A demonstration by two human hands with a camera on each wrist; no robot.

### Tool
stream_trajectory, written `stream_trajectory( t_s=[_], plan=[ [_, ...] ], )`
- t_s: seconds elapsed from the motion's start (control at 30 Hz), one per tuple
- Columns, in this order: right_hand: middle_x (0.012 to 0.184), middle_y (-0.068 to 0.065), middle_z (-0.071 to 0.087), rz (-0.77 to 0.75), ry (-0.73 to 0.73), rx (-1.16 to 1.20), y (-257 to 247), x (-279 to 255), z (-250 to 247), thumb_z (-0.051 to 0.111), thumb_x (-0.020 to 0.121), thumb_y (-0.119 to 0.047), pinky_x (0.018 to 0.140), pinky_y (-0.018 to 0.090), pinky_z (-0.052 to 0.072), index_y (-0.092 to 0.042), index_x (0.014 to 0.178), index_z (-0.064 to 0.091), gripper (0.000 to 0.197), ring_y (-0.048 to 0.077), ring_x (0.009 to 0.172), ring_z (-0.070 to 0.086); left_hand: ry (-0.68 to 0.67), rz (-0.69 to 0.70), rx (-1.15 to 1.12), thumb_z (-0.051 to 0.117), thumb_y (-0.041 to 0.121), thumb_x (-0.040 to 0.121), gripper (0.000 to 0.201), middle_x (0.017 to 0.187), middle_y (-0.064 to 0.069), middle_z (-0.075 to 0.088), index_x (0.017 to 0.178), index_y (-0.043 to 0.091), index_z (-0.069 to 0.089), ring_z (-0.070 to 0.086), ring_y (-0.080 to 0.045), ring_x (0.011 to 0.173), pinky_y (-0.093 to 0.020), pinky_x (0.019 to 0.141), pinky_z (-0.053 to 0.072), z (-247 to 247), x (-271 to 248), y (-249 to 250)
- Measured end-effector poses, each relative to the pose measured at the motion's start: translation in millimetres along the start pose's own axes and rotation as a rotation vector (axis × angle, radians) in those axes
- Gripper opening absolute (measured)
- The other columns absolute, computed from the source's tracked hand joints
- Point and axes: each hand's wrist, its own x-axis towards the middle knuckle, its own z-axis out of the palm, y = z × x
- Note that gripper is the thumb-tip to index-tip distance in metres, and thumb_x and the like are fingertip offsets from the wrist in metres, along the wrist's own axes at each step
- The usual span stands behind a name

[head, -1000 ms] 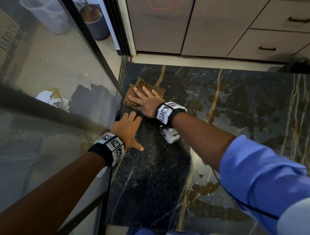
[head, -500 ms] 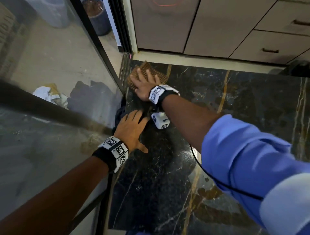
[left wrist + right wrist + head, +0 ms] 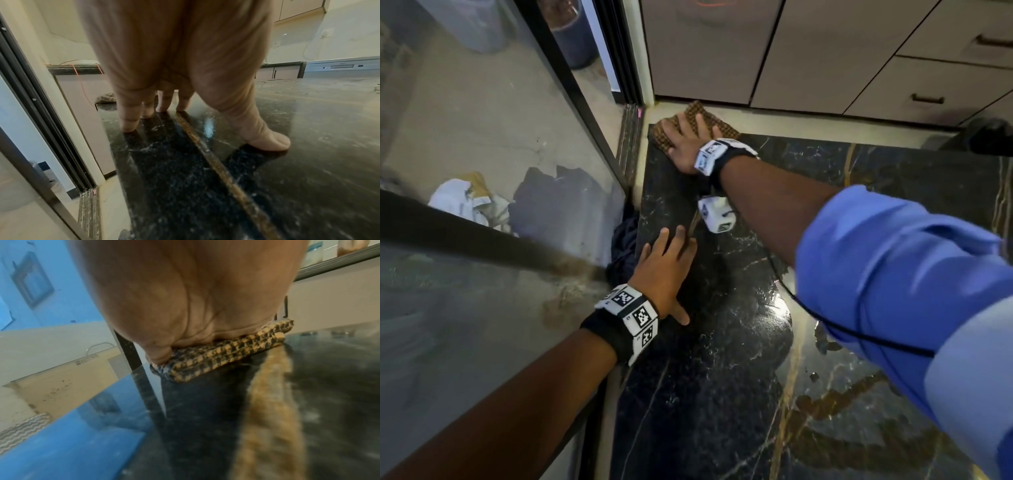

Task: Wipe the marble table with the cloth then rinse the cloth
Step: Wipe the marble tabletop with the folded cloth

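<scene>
A folded brown-and-black checked cloth (image 3: 700,118) (image 3: 216,356) lies at the far left corner of the black marble table (image 3: 722,394), partly over its far edge. My right hand (image 3: 688,140) presses flat on the cloth with straight fingers; its palm (image 3: 185,296) covers most of it in the right wrist view. My left hand (image 3: 667,260) rests flat on the marble near the left edge, fingers spread, fingertips (image 3: 128,126) and thumb touching the stone (image 3: 287,178). The cloth (image 3: 106,98) shows small beyond those fingers.
A glass pane with a dark frame (image 3: 571,102) runs along the table's left edge. Beige cabinets with drawer handles (image 3: 928,99) stand beyond the far edge. A dark cloth bundle (image 3: 625,240) sits in the gap by the left edge. A cable (image 3: 791,298) hangs from my right wrist.
My right hand has pushed the cloth away along the left edge up to the far corner. My left hand has stayed flat on the marble.
</scene>
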Motion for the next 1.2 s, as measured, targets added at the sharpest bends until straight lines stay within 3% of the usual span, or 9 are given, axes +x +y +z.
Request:
stream_trajectory(
  t_s=[0.13, 0.23, 0.4, 0.5, 0.57, 0.7, 0.97, 1.07, 1.2],
  plan=[
    [0.163, -0.003, -0.013, -0.071, 0.012, -0.053, -40.0, -3.4, 9.4, 0.03, 0.101, -0.037, 0.117, 0.055, -0.005, -0.039, 0.154, 0.005, 0.058, 0.032, 0.149, -0.011, 0.015, 0.012, -0.011, 0.087, 0.053, 0.053, 0.139, 0.16, -0.006, -0.012, 0.153, 0.019, -0.003, -0.009, -0.034, 0.147, -0.056, 0.118, 0.01, 0.0, -2.5, -0.1],
    [0.164, -0.003, -0.01, -0.25, -0.018, -0.149, -47.3, -31.5, 25.4, 0.029, 0.102, -0.038, 0.118, 0.056, -0.004, -0.041, 0.152, 0.014, 0.052, 0.032, 0.149, -0.01, 0.028, 0.026, 0.011, 0.086, 0.057, 0.05, 0.137, 0.16, -0.007, -0.003, 0.153, 0.019, 0.003, -0.001, -0.037, 0.146, -0.058, 0.117, 0.015, 0.9, -0.6, -2.5],
    [0.164, -0.004, -0.009, -0.427, -0.073, -0.258, -38.1, -74.1, 51.3, 0.024, 0.104, -0.043, 0.12, 0.054, 0.0, -0.042, 0.153, 0.003, 0.054, 0.03, 0.15, -0.009, 0.023, 0.012, 0.073, 0.082, 0.064, 0.051, 0.13, 0.152, -0.006, 0.02, 0.152, 0.019, 0.012, 0.02, -0.032, 0.137, -0.055, 0.115, 0.023, 1.3, 0.5, 0.2],
    [0.163, -0.006, -0.012, -0.466, -0.149, -0.262, -26.8, -65.4, 36.5, 0.024, 0.105, -0.042, 0.12, 0.051, -0.002, -0.042, 0.153, -0.001, 0.054, 0.027, 0.15, -0.011, 0.023, 0.003, 0.084, 0.083, 0.062, 0.051, 0.137, 0.157, -0.01, 0.006, 0.153, 0.015, 0.004, 0.009, -0.035, 0.144, -0.055, 0.115, 0.021, 0.4, 1.3, 1.7],
    [0.163, -0.006, -0.012, -0.421, -0.155, -0.24, -18.9, -49.8, 23.4, 0.026, 0.104, -0.042, 0.12, 0.051, -0.001, -0.043, 0.153, -0.002, 0.056, 0.028, 0.15, -0.01, -0.003, 0.001, 0.084, 0.084, 0.06, 0.052, 0.138, 0.159, -0.011, -0.005, 0.153, 0.015, 0.002, 0.001, -0.037, 0.146, -0.055, 0.117, 0.019, -0.8, 1.4, 2.8],
    [0.163, -0.004, -0.013, -0.152, -0.047, -0.068, 12.3, -31.2, 8.2, 0.026, 0.102, -0.047, 0.118, 0.049, -0.002, -0.041, 0.154, -0.002, 0.058, 0.03, 0.15, -0.009, -0.022, -0.004, 0.089, 0.084, 0.059, 0.053, 0.138, 0.159, -0.01, -0.01, 0.152, 0.017, -0.001, -0.001, -0.037, 0.146, -0.053, 0.118, 0.017, -1.0, 1.5, 2.6],
    [0.163, -0.003, -0.016, 0.201, 0.07, 0.128, 97.8, -69.9, 14.6, 0.022, 0.102, -0.047, 0.118, 0.049, -0.003, -0.039, 0.154, -0.002, 0.058, 0.027, 0.15, -0.01, -0.021, -0.008, 0.062, 0.084, 0.058, 0.053, 0.138, 0.16, -0.009, -0.012, 0.153, 0.017, -0.002, -0.003, -0.037, 0.147, -0.054, 0.118, 0.016, -2.4, -0.4, 2.5],
    [0.163, -0.001, -0.016, 0.288, 0.091, 0.185, 105.5, -87.3, 22.9, 0.022, 0.103, -0.046, 0.119, 0.05, -0.003, -0.037, 0.154, -0.002, 0.058, 0.029, 0.15, -0.011, -0.033, -0.016, 0.057, 0.085, 0.056, 0.053, 0.138, 0.16, -0.009, -0.012, 0.153, 0.017, -0.002, -0.004, -0.037, 0.147, -0.055, 0.118, 0.015, -4.4, -1.1, 4.5],
    [0.163, 0.002, -0.013, 0.341, 0.122, 0.18, 78.9, -113.9, 46.9, 0.023, 0.102, -0.045, 0.118, 0.054, 0.001, -0.035, 0.155, -0.003, 0.06, 0.034, 0.149, -0.009, -0.036, -0.022, 0.07, 0.086, 0.056, 0.052, 0.138, 0.16, -0.01, -0.009, 0.153, 0.016, 0.001, -0.001, -0.037, 0.146, -0.055, 0.117, 0.017, -7.7, -2.0, 7.0]
  ],
)
